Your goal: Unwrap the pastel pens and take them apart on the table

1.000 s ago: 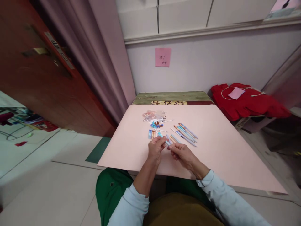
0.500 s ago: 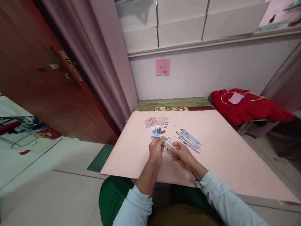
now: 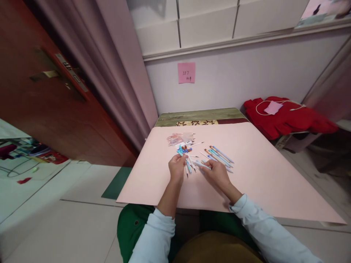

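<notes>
My left hand (image 3: 177, 168) rests on the pink sheet (image 3: 255, 182), its fingertips pinching a small blue pen part (image 3: 179, 152) at the edge of a pile of small blue and orange pieces (image 3: 185, 148). My right hand (image 3: 217, 174) holds a pale blue pen barrel (image 3: 201, 164) that points left toward the left hand. Loose thin refills and pen parts (image 3: 189, 167) lie between the two hands. A row of blue and orange pens (image 3: 219, 155) lies just beyond my right hand.
A clear bag of refills (image 3: 178, 138) lies at the far side of the pile. A red garment (image 3: 285, 118) with a white cable sits right of the table. A pink sticky note (image 3: 186, 72) hangs on the wall. A dark red door (image 3: 41, 95) stands at left.
Both hands have moved apart and forward. The left hand reached toward the small-parts pile, and the right hand went down near the pen row with the barrel.
</notes>
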Action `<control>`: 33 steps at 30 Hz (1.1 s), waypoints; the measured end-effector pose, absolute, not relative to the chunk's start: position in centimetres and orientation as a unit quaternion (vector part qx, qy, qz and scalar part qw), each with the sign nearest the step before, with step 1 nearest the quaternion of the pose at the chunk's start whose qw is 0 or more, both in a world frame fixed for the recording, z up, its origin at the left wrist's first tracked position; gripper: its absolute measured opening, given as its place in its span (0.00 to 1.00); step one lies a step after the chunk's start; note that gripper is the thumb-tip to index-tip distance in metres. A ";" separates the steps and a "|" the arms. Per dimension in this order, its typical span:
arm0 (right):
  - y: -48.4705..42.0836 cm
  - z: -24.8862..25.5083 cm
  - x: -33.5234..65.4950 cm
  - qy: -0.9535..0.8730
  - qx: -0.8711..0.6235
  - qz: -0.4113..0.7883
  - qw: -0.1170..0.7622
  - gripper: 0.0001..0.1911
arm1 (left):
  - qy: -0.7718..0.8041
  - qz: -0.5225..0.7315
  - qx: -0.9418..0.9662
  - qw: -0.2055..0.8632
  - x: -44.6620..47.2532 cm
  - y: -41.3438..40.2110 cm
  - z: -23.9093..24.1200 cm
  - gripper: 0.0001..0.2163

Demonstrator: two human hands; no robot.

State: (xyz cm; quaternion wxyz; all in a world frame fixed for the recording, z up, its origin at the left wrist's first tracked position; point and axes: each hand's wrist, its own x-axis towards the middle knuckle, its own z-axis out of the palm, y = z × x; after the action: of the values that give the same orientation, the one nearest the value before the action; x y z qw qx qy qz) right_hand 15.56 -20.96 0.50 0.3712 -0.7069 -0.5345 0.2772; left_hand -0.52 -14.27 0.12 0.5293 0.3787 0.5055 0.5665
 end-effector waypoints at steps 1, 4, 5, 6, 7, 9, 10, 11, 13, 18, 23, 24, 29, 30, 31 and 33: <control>-21.1 0.7 15.6 -0.553 -0.721 0.237 0.345 0.12 | 0.518 0.554 0.412 0.504 -0.8 -14.2 -0.1 0.14; -21.3 1.3 15.5 -0.584 -0.744 0.163 0.280 0.12 | 0.545 0.525 0.506 0.413 -1.4 -14.3 -0.7 0.14; -21.4 1.5 15.5 -0.589 -0.750 0.147 0.261 0.13 | 0.548 0.518 0.533 0.384 -1.5 -14.4 -0.8 0.13; -21.4 1.8 15.4 -0.593 -0.755 0.133 0.245 0.14 | 0.549 0.509 0.557 0.360 -1.6 -14.4 -0.8 0.11; -21.5 1.9 15.3 -0.596 -0.759 0.122 0.229 0.14 | 0.547 0.500 0.578 0.343 -1.7 -14.4 -0.9 0.09; -21.5 2.3 15.3 -0.600 -0.767 0.105 0.203 0.16 | 0.539 0.490 0.602 0.328 -1.9 -14.5 -0.9 0.07; -21.5 2.5 15.2 -0.601 -0.769 0.098 0.193 0.17 | 0.536 0.491 0.605 0.324 -1.9 -14.4 -1.0 0.06; -21.6 2.6 15.3 -0.602 -0.772 0.092 0.184 0.17 | 0.535 0.495 0.605 0.321 -2.0 -14.4 -1.1 0.06; -21.6 2.9 15.3 -0.603 -0.775 0.087 0.167 0.19 | 0.539 0.507 0.595 0.314 -2.1 -14.3 -1.4 0.06; -21.9 3.5 15.4 -0.604 -0.777 0.087 0.156 0.20 | 0.551 0.526 0.566 0.316 -2.4 -14.5 -2.2 0.10; -22.9 3.5 15.6 -0.614 -0.770 0.109 0.137 0.18 | 0.566 0.524 0.558 0.306 -3.3 -15.7 -2.5 0.19; -23.2 3.5 15.6 -0.614 -0.770 0.112 0.133 0.18 | 0.574 0.516 0.565 0.291 -3.6 -16.0 -2.6 0.19; -24.3 2.9 15.4 -0.622 -0.766 0.113 0.119 0.16 | 0.617 0.465 0.598 0.214 -4.6 -17.3 -3.0 0.18; -24.3 2.7 15.2 -0.626 -0.761 0.107 0.128 0.16 | 0.621 0.457 0.604 0.200 -4.6 -17.5 -3.0 0.18; -24.2 2.4 15.0 -0.633 -0.755 0.097 0.141 0.15 | 0.623 0.449 0.612 0.189 -4.6 -17.7 -3.0 0.18; -24.0 1.7 14.4 -0.645 -0.743 0.074 0.165 0.14 | 0.625 0.431 0.627 0.175 -4.4 -18.0 -2.8 0.18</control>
State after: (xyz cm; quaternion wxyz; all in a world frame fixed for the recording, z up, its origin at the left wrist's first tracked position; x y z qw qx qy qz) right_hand 14.42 -24.02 1.70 0.1650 -0.7428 -0.6446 0.0742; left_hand -4.36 -17.99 -2.85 0.1745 0.6272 0.6247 0.4312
